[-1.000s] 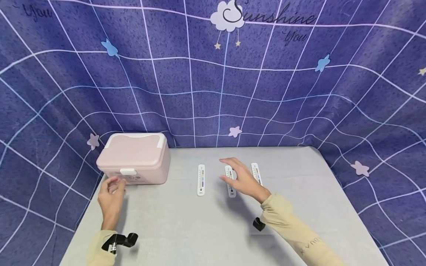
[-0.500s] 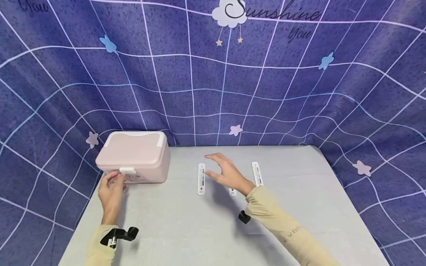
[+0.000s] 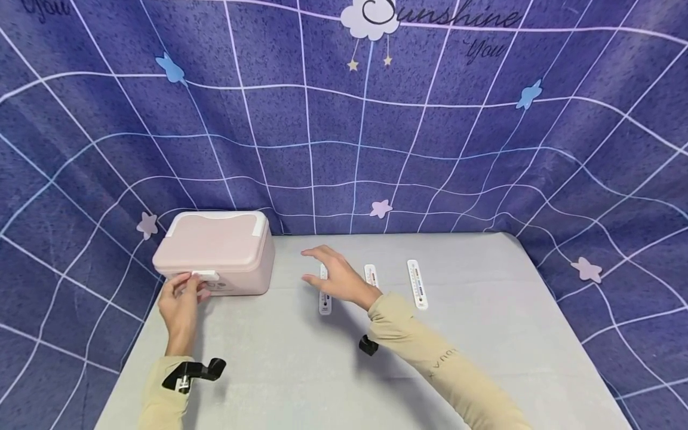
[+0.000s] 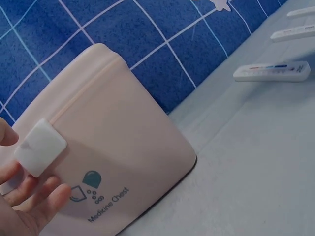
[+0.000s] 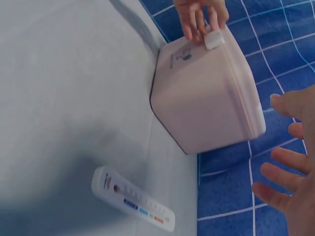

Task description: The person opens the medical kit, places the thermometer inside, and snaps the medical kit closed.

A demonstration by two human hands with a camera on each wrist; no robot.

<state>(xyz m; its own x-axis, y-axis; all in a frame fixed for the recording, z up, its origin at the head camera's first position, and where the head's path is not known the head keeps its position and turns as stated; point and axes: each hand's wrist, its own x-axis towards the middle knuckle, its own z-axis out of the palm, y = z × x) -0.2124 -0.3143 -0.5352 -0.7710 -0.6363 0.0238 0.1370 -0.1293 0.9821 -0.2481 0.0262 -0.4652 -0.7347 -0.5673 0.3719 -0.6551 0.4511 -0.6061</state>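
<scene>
Nearest, a black mount (image 3: 194,373) sits on the left beige sleeve (image 3: 163,397). The right hand (image 3: 335,278), fingers spread wide and holding nothing, is above the leftmost of three slim white round-ended thermometer strips (image 3: 325,304), all lying apart on the pale grey cloth-covered table (image 3: 279,358). The left hand (image 3: 180,307) has bent fingers at the white rectangular latch (image 4: 42,147); whether they pinch it I cannot tell. The pale pink, rounded, lidded box (image 3: 215,239) stands closed at rear left, before a blue-violet gridded fabric curtain (image 3: 269,119).
</scene>
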